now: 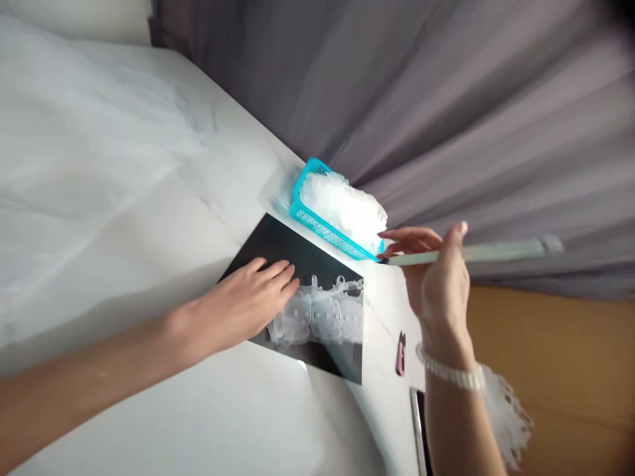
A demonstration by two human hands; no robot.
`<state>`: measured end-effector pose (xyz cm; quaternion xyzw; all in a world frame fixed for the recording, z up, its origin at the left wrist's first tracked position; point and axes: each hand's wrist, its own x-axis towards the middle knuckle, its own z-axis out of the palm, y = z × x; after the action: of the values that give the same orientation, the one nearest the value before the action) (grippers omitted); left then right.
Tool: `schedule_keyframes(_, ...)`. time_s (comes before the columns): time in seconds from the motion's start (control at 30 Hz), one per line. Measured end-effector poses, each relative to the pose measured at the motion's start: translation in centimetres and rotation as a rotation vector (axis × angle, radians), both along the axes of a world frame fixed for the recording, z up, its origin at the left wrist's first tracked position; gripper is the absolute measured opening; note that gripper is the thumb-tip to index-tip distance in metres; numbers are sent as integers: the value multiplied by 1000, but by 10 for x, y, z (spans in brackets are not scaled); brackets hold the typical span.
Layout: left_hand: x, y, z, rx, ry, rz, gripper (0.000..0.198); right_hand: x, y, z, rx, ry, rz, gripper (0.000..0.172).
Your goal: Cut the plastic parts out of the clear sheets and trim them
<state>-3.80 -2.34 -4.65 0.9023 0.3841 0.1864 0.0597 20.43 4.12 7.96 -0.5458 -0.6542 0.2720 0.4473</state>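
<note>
My left hand [243, 304] lies flat on a black sheet [288, 254], its fingertips just touching a strip of white lace [317, 317] that rests on the sheet. My right hand [439, 284] grips a long, flat, pale green stick [476, 252] that runs horizontally. The stick's tip ends beside a corner of a turquoise plastic mesh basket [317, 221], which is heaped with white lace or fabric [344, 208]. A beaded bracelet [450, 375] and a white lace cuff [506, 416] circle my right wrist.
The white marble-patterned tabletop [238, 158] runs diagonally, with a grey-mauve curtain [446, 112] along its far edge. A small pink object [401, 354] and a dark flat device [419, 430] lie near my right arm. A tan surface [546, 344] lies beyond the table's right edge.
</note>
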Motion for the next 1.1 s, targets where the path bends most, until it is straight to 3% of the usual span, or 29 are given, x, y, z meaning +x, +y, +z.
schedule_keyframes(0.07,-2,-1,-2,-89,-68,19,38,-9,-50,-15,-99,72,-47,81)
schedule_keyframes(0.13,-4,-2,-3,-180,-139,87,38,-14,-88,-37,-163,-54,-102,84)
schedule_keyframes(0.23,-4,-1,-2,-281,-195,178,37,-7,-116,-72,-160,-296,-204,68)
schedule_keyframes(0.3,-4,3,1,-387,-216,189,31,4,-123,-92,-179,-383,-221,51)
schedule_keyframes(0.4,-6,8,12,-551,-265,164,17,20,-125,-113,-239,-468,-112,35)
schedule_keyframes(0.5,-6,10,30,-807,-457,64,21,29,-124,-124,-222,-549,-21,29)
schedule_keyframes(0.57,-5,10,42,-1051,-657,-28,25,31,-122,-128,-225,-579,-12,29)
schedule_keyframes(0.63,-3,11,48,-1174,-776,-44,25,32,-118,-129,-246,-592,-14,31)
schedule_keyframes(0.7,-4,14,49,-1050,-761,36,17,33,-113,-129,-250,-605,-5,32)
schedule_keyframes(0.77,-8,17,43,-723,-620,154,8,35,-111,-128,-241,-622,21,34)
schedule_keyframes(0.83,-13,20,33,-349,-414,264,17,35,-110,-126,-240,-614,33,37)
schedule_keyframes(0.9,-18,18,25,-96,-201,346,33,33,-112,-123,-220,-561,-9,44)
schedule_keyframes(1.0,-24,13,23,-4,-19,328,50,21,-116,-112,-123,-367,-188,52)
schedule_keyframes(1.1,-28,9,28,-23,-6,255,52,-1,-118,-98,-110,-96,-270,51)
